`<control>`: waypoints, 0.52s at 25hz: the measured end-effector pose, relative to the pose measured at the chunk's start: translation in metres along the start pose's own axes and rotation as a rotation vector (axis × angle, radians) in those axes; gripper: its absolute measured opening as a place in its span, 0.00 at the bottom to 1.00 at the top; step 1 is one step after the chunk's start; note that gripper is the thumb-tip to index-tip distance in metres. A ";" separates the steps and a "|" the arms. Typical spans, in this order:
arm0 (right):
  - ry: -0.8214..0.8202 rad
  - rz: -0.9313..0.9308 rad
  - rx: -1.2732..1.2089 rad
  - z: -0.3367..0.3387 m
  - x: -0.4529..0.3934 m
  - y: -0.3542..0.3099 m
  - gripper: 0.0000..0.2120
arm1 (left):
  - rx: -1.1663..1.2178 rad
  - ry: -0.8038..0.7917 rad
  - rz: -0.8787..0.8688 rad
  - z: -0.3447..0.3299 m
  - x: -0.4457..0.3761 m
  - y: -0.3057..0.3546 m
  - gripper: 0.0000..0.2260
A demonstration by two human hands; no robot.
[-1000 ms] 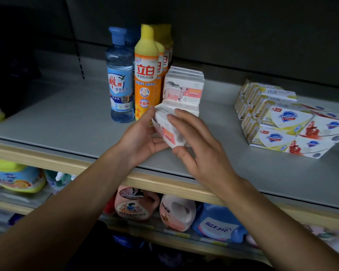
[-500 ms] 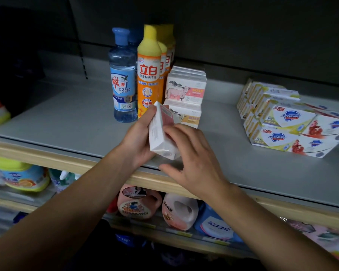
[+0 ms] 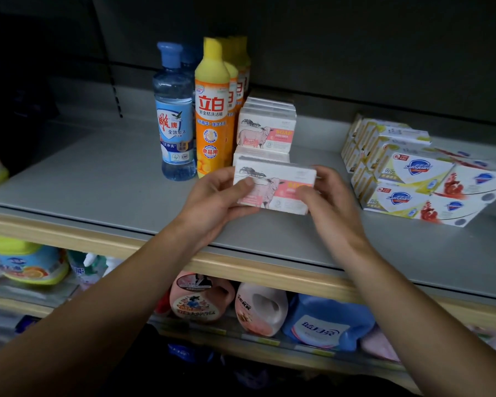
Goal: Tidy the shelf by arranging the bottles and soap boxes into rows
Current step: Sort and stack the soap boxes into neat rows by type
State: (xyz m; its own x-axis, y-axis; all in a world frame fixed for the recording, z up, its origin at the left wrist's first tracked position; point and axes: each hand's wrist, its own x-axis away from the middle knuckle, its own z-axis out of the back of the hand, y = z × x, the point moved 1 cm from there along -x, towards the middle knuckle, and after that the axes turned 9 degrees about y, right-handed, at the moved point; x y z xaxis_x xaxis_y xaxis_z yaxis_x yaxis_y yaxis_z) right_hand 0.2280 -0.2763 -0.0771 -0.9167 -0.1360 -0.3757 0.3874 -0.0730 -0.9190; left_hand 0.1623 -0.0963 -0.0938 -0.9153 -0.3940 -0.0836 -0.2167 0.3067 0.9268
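Sheep soap box held — bottles left (Safeguard boxes right).

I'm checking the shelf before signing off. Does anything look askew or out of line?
Yes. The Safeguard soap boxes on the right sit turned at an angle to the shelf edge, fanned rather than squared. The sheep soap box is off the row, held in both hands.
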 end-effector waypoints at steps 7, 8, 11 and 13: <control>-0.374 -0.131 0.179 0.013 -0.021 -0.003 0.03 | -0.206 0.012 -0.022 -0.006 0.004 -0.003 0.08; -0.375 -0.102 0.222 0.014 -0.025 -0.007 0.04 | -0.195 0.009 -0.015 -0.005 0.003 -0.001 0.08; -0.296 0.031 0.339 0.014 -0.044 -0.021 0.08 | -0.446 0.055 -0.113 0.009 -0.006 0.010 0.12; -0.178 0.143 0.417 0.009 -0.061 -0.030 0.10 | -0.988 0.105 -0.321 0.026 -0.010 0.015 0.18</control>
State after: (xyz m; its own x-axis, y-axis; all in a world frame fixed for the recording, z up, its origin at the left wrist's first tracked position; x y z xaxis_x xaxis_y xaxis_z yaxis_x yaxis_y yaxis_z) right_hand 0.2734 -0.2746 -0.0255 -0.8344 -0.3379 -0.4354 0.5481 -0.4269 -0.7193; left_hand 0.1589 -0.0648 -0.0885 -0.8196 -0.4195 -0.3902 -0.0266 -0.6524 0.7574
